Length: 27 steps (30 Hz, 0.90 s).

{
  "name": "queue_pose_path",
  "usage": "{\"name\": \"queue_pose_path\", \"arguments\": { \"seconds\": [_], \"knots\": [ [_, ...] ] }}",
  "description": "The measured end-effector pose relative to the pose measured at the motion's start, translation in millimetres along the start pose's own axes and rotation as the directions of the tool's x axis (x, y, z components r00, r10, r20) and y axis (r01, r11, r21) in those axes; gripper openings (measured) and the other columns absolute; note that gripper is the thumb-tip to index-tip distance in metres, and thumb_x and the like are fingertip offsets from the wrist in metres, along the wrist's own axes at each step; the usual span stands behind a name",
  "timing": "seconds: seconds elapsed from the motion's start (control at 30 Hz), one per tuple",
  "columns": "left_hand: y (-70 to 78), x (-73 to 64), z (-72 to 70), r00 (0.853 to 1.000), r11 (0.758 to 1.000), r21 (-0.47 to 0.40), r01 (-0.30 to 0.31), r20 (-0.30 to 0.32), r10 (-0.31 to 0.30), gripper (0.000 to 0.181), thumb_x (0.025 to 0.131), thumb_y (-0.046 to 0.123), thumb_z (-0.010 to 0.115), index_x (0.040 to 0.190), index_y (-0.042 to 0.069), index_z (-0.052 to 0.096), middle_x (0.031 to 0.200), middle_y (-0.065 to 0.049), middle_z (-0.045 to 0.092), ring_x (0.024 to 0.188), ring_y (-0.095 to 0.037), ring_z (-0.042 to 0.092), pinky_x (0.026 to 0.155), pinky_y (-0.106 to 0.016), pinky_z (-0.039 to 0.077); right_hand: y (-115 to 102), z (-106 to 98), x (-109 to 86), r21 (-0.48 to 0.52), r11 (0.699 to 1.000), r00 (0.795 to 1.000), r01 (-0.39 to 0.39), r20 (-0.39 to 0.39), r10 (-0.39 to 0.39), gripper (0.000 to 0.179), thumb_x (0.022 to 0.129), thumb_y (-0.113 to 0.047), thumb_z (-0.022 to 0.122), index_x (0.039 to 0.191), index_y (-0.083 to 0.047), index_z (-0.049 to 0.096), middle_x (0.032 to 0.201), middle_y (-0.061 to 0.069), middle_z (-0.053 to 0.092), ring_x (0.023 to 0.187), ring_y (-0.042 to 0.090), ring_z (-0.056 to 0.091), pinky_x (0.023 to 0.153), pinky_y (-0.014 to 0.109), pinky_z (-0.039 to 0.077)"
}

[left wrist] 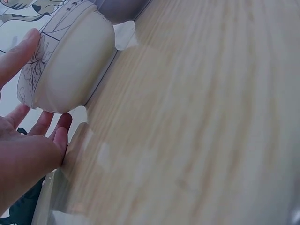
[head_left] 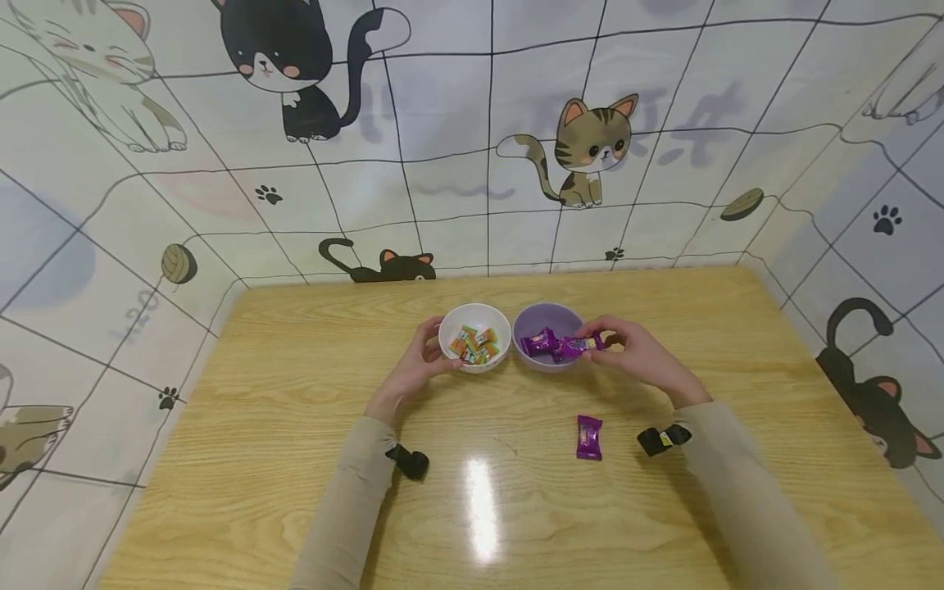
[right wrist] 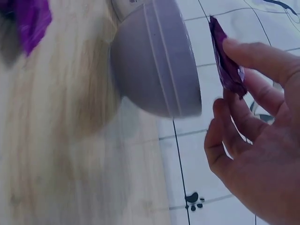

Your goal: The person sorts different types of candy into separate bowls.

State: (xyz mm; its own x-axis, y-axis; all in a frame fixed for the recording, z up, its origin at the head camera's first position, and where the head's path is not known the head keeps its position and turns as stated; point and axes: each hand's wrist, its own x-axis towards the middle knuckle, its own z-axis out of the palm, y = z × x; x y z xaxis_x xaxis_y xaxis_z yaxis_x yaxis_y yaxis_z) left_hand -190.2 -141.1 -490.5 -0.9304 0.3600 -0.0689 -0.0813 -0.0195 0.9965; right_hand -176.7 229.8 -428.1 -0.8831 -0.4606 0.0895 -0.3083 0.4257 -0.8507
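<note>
My left hand (head_left: 415, 365) holds the side of a white bowl (left wrist: 70, 61), thumb on one side and fingers on the other. Inside that bowl lie several small orange-and-green wrapped candies (head_left: 478, 344). A purple bowl (right wrist: 154, 61) stands right beside it, with purple-wrapped candies (head_left: 539, 341) in it. Between thumb and fingers, my right hand (head_left: 640, 354) pinches a purple-wrapped candy (right wrist: 227, 65) at the purple bowl's right rim, above its opening. Another purple-wrapped candy (head_left: 588, 437) lies on the table, nearer to me than the bowls.
Both bowls stand on a wood-grain table (head_left: 295, 459), toward its far edge. Behind and at the sides rises a white tiled-pattern covering (head_left: 450, 188) with cartoon cats. Black straps (head_left: 410, 463) circle the wrists over beige sleeves.
</note>
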Motion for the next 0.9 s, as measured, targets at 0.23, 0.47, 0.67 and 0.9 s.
{"name": "queue_pose_path", "arguments": {
  "seconds": [0.23,0.47,0.67,0.9],
  "knots": [
    [14.6,-5.6,5.3,0.999,1.000,-0.022,0.019,0.040,-0.018,0.088,0.085,-0.013,0.064,0.153,0.007,0.010,0.152,-0.025,0.013,0.139,-0.043,0.022,0.112,-0.049,0.023,-5,16,23.9,0.025,0.999,0.996,-0.031,-0.079,0.033,0.026,0.089,-0.008,0.070,0.114,-0.001,0.065,0.113,0.015,0.063,0.103,0.028,0.051,0.085,0.041,0.040],
    [24.5,-8.9,11.1,0.999,1.000,-0.005,0.021,0.046,-0.021,0.088,0.085,-0.011,0.065,0.152,0.003,0.010,0.151,-0.027,0.014,0.138,-0.045,0.023,0.113,-0.048,0.022,-14,23,27.2,0.045,0.999,0.991,-0.013,-0.133,0.019,0.033,0.088,-0.001,0.068,0.119,0.008,0.061,0.127,0.026,0.055,0.115,0.043,0.045,0.088,0.055,0.035],
    [9.8,-3.0,4.7,0.999,1.000,-0.020,0.021,0.033,-0.020,0.089,0.085,-0.011,0.065,0.154,0.009,0.011,0.151,-0.024,0.014,0.139,-0.043,0.022,0.113,-0.047,0.022,1,18,11.7,0.015,1.000,0.985,-0.025,-0.171,0.027,0.035,0.089,-0.009,0.070,0.122,0.000,0.062,0.129,0.018,0.055,0.119,0.035,0.043,0.091,0.049,0.034],
    [1.6,-0.7,1.1,1.000,1.000,-0.011,0.007,0.000,-0.007,0.088,0.085,-0.008,0.068,0.153,0.014,0.016,0.149,-0.020,0.020,0.137,-0.039,0.028,0.113,-0.044,0.025,10,14,-6.3,0.023,0.999,0.986,-0.043,-0.160,0.046,0.031,0.089,-0.005,0.069,0.120,0.000,0.064,0.125,0.019,0.057,0.114,0.035,0.043,0.087,0.045,0.036]
  ]
}}
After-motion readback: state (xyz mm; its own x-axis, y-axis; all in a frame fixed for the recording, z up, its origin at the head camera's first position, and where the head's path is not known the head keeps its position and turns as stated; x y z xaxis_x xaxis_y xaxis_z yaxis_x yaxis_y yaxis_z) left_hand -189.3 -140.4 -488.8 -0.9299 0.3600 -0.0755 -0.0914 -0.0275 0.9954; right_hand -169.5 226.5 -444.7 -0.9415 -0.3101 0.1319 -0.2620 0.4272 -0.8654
